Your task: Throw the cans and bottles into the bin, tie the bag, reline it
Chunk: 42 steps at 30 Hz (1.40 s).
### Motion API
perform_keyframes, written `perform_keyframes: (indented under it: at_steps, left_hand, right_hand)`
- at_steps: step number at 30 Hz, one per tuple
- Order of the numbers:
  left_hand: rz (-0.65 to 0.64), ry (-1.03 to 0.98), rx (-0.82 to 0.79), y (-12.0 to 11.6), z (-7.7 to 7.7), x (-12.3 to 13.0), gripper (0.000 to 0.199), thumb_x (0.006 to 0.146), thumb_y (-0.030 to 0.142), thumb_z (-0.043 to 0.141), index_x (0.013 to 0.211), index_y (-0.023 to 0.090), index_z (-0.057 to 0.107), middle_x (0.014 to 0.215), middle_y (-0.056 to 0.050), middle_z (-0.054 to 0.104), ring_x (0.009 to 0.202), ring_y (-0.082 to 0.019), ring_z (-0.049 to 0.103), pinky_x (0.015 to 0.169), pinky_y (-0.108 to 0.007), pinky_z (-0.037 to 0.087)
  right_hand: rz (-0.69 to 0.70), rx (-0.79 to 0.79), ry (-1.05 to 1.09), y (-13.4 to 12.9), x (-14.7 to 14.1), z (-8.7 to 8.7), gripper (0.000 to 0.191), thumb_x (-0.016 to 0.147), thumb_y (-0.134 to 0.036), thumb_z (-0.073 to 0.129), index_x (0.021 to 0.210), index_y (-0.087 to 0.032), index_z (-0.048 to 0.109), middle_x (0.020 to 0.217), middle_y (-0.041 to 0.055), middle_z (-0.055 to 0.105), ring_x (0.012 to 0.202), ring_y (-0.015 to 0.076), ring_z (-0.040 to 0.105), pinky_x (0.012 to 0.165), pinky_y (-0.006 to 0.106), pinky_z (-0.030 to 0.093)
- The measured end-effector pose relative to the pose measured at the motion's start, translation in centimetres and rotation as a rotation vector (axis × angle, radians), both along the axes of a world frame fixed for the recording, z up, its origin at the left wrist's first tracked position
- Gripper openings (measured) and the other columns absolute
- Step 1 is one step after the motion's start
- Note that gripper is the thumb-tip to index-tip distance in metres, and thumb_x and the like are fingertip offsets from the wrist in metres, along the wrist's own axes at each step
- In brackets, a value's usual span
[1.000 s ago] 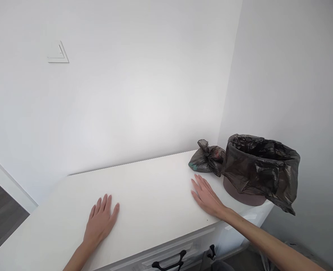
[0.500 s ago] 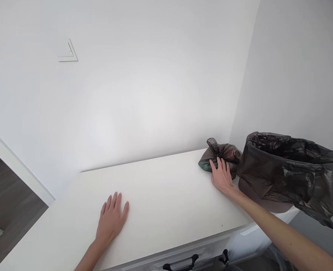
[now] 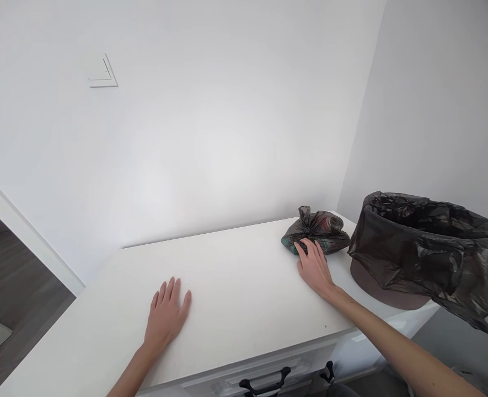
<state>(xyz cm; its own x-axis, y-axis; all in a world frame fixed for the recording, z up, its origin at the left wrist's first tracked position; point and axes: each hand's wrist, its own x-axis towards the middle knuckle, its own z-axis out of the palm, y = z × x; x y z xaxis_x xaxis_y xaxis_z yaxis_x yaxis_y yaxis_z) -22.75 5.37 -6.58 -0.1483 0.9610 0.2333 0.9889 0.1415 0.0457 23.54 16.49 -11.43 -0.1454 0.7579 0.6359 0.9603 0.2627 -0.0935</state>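
Touching the front of a small, knotted, black see-through plastic bag (image 3: 320,227) with its fingertips, the right hand (image 3: 315,270) is palm down just to the left of the round brown bin (image 3: 384,285) in the head view. This hand is partly open, with its fingers a little bent and a bit apart, and it has no grip on the bag. The knotted bag lies just beside the bin, on its left. Bits of red and green show through the thin plastic, but it is hard to tell what is inside.

The left hand (image 3: 166,317) is well apart from the bin, far to its left. It lies flat and open, fingers pointing away from the person and thumb out to the side, and it holds nothing.

A big, thin, black shiny plastic liner (image 3: 429,259) covers the top of the bin and hangs down over its side. Under the bin is a long, flat, white dresser top (image 3: 235,309). A dark curved drawer handle (image 3: 265,390) is lower than the bin and to its left. A white light switch (image 3: 103,77) is on the wall, high up and far left of the bin.
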Motion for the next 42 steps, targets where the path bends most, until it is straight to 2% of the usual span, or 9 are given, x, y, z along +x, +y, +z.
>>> perform_keyframes:
  at_steps: [7,11,18,26,31,34,37,40,42]
  left_hand:
    - [-0.001,-0.001,0.009,-0.1,0.1,0.1,0.074,0.101,0.054,0.028,0.157,0.008,0.042,0.167,-0.014,0.035,0.156,-0.034,0.028,0.125,-0.053,0.025]
    - [0.001,-0.011,0.0,-0.3,0.1,0.1,0.075,0.101,0.056,0.027,0.158,0.009,0.041,0.168,-0.013,0.034,0.157,-0.033,0.026,0.126,-0.052,0.024]
    - [-0.005,-0.028,0.02,-0.2,-0.4,-0.3,0.075,0.101,0.056,0.029,0.157,0.01,0.042,0.168,-0.013,0.035,0.157,-0.033,0.026,0.126,-0.052,0.023]
    - [0.005,-0.024,0.002,-0.2,0.0,0.1,0.075,0.101,0.055,0.028,0.157,0.008,0.042,0.168,-0.013,0.035,0.157,-0.033,0.026,0.127,-0.052,0.023]
    - [-0.008,-0.019,0.011,-0.3,0.1,0.1,0.075,0.101,0.056,0.027,0.156,0.008,0.043,0.167,-0.014,0.036,0.157,-0.033,0.027,0.126,-0.053,0.024]
    - [-0.013,-0.011,0.017,-0.2,-0.2,0.0,0.075,0.101,0.057,0.026,0.156,0.009,0.043,0.167,-0.014,0.036,0.157,-0.033,0.027,0.126,-0.051,0.023]
    - [-0.009,-0.006,0.023,-0.1,-0.4,-0.1,0.074,0.101,0.056,0.027,0.156,0.009,0.043,0.167,-0.014,0.037,0.157,-0.033,0.026,0.127,-0.05,0.022]
    - [-0.005,-0.011,0.024,-0.1,-0.5,-0.1,0.074,0.101,0.056,0.029,0.157,0.01,0.043,0.167,-0.013,0.037,0.157,-0.032,0.026,0.127,-0.05,0.022]
    - [-0.011,-0.015,0.03,-0.2,-0.5,-0.2,0.073,0.101,0.057,0.028,0.156,0.011,0.044,0.167,-0.013,0.037,0.157,-0.033,0.027,0.127,-0.05,0.022]
  right_hand:
    - [-0.101,-0.006,-0.009,-0.1,-0.2,1.3,0.057,0.09,-0.013,0.041,0.144,-0.01,0.055,0.154,0.0232,0.042,0.149,0.0387,0.029,0.124,0.061,0.017]
    - [-0.103,-0.049,-0.023,0.9,0.1,2.1,0.049,0.092,-0.012,0.039,0.134,-0.012,0.064,0.139,0.0214,0.058,0.138,0.0379,0.04,0.123,0.062,0.017]
    - [0.131,-0.003,-0.015,-0.3,-2.2,2.6,0.04,0.098,-0.015,0.04,0.126,-0.019,0.068,0.123,0.0137,0.069,0.122,0.0325,0.053,0.124,0.06,0.022]
    - [0.451,0.101,0.017,-5.5,-10.2,3.0,0.037,0.097,-0.006,0.047,0.125,-0.02,0.066,0.116,0.0092,0.07,0.117,0.0273,0.059,0.117,0.054,0.039]
    - [0.637,0.177,0.027,-9.1,-13.9,3.5,0.039,0.095,-0.003,0.048,0.128,-0.02,0.061,0.119,0.0076,0.071,0.118,0.0241,0.062,0.117,0.053,0.042]
    - [0.738,0.178,0.027,-11.7,-14.3,4.2,0.04,0.095,-0.002,0.047,0.131,-0.016,0.058,0.123,0.0077,0.071,0.122,0.0224,0.06,0.123,0.053,0.036]
    - [0.88,0.118,0.018,-14.4,-13.8,5.5,0.036,0.099,-0.014,0.052,0.135,-0.014,0.053,0.128,0.0095,0.069,0.128,0.0233,0.057,0.126,0.054,0.032]
    - [1.002,0.088,0.051,-16.0,-12.6,7.2,0.036,0.099,-0.019,0.055,0.135,-0.013,0.052,0.124,0.0107,0.07,0.124,0.0232,0.06,0.119,0.05,0.04]
    - [0.994,0.1,0.104,-16.1,-11.6,8.3,0.031,0.098,-0.015,0.053,0.13,-0.015,0.054,0.116,0.01,0.072,0.113,0.0223,0.064,0.106,0.046,0.05]
